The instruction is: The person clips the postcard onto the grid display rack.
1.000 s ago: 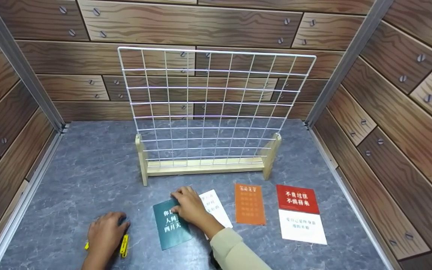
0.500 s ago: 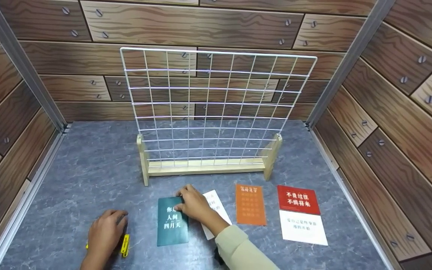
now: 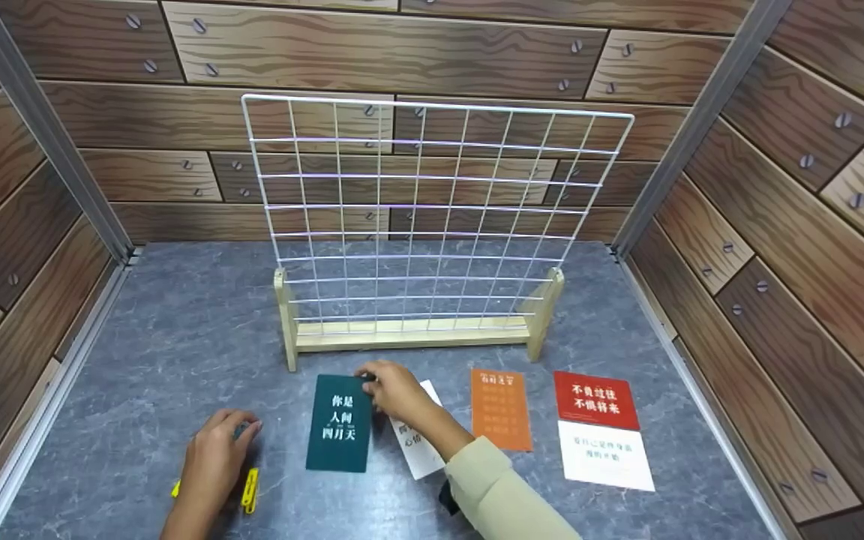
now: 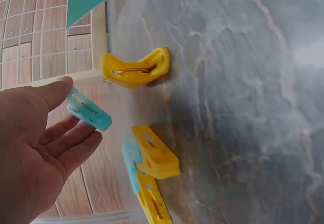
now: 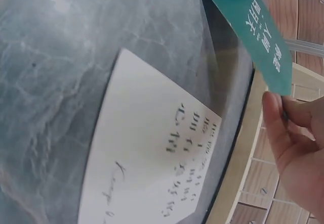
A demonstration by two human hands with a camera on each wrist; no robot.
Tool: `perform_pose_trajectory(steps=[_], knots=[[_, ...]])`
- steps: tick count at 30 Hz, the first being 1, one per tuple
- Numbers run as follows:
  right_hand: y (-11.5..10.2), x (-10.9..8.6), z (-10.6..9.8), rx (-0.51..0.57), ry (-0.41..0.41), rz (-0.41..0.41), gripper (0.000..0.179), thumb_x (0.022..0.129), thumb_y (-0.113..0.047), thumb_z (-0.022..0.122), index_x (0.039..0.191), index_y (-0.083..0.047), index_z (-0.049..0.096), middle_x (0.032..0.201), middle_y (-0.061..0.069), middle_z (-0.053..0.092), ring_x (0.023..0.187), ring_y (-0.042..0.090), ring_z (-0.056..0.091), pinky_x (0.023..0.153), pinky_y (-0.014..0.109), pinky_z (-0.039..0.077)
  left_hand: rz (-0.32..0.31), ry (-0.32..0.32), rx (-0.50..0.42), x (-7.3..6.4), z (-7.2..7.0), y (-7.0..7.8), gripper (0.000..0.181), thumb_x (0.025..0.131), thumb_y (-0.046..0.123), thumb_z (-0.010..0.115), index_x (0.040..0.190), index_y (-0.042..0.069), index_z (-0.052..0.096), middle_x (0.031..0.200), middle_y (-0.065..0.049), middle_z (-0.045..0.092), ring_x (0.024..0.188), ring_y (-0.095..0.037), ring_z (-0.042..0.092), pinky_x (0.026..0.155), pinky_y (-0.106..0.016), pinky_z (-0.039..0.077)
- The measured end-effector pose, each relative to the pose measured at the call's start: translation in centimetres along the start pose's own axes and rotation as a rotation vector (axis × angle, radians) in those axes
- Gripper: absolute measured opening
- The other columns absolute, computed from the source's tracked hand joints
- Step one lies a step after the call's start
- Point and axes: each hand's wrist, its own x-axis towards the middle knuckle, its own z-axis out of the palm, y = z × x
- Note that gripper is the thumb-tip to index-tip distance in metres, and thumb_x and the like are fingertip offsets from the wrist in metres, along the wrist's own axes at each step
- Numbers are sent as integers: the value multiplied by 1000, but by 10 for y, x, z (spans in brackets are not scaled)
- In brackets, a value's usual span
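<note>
My right hand (image 3: 398, 394) pinches a dark green card (image 3: 334, 450) with white Chinese characters by its upper right corner. In the right wrist view the card (image 5: 240, 11) hangs above the tabletop, apart from it. My left hand (image 3: 216, 457) holds a small teal clothespin (image 4: 90, 112) between thumb and fingers, raised over the table. Below that hand lie a yellow clothespin (image 4: 135, 73), another yellow one (image 4: 158, 153) and a pale blue one (image 4: 130, 158) close together with more yellow. A white printed card (image 3: 418, 454) lies partly under my right forearm.
A white wire grid (image 3: 436, 104) stands upright in a wooden base (image 3: 409, 341) at the middle back. To the right lie an orange card (image 3: 500, 420), a red card (image 3: 597, 397) and a white card (image 3: 603, 454). Wood-patterned walls (image 3: 799, 300) enclose the table.
The green card has straightened, lifted and moved away from me towards the grid with my right hand. My left hand has risen a little, and teal now shows between its fingers.
</note>
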Motion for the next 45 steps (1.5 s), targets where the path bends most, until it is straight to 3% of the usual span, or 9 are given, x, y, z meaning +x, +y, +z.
perform_pose_trajectory(steps=[4,8,12,17,24,30,36,41,45], knots=[[-2,1,-7,108,12,-22,24,99,-8,63,122,-3,67,111,11,67,76,28,71,57,21,55,-8,-11,-20,2,-5,7,9,97,15,69,101,7,71,109,-13,70,104,-35,68,86,-55,55],[-6,3,-17,188,8,-19,19,99,-7,64,116,-2,68,105,12,71,82,35,71,66,37,62,-27,-21,-67,4,-12,15,13,99,16,66,108,8,68,112,-14,69,102,-33,68,85,-54,55],[-12,6,-27,255,29,-34,14,97,-6,65,109,0,69,97,12,71,81,40,71,71,49,62,-57,-70,-144,10,-19,22,29,101,16,62,128,6,62,124,-17,65,111,-35,65,93,-54,54],[-22,11,-42,278,68,-114,9,94,-4,68,101,1,72,90,14,73,75,36,72,69,43,64,-30,-121,-250,16,-29,28,45,104,13,56,147,2,48,138,-21,56,125,-39,57,102,-54,50],[-35,15,-62,217,101,-207,11,96,-6,67,101,-1,75,91,14,74,71,23,71,64,25,61,-37,-176,-393,24,-41,42,45,105,12,53,149,2,46,149,-20,47,137,-36,50,110,-48,47],[-47,19,-78,191,127,-213,14,98,-7,65,103,1,74,95,15,74,76,24,72,68,30,62,-44,-198,-468,31,-47,53,44,105,10,53,148,2,47,151,-20,46,140,-35,46,115,-44,42],[-60,25,-99,83,195,-287,12,97,-7,66,99,0,75,86,13,72,73,24,68,63,23,57,5,-149,-498,38,-51,64,37,102,7,57,139,1,54,140,-20,53,134,-34,52,111,-43,46],[-73,32,-117,30,258,-349,12,96,-8,67,98,1,75,83,12,70,69,14,62,62,19,54,84,-48,-502,49,-58,77,31,98,4,62,129,-3,59,128,-20,58,124,-34,59,107,-45,50],[-84,38,-129,35,285,-373,13,96,-8,68,97,2,75,85,14,71,69,20,65,62,21,55,144,28,-498,59,-69,92,29,96,2,64,124,-4,62,120,-19,63,118,-34,63,104,-41,53]])
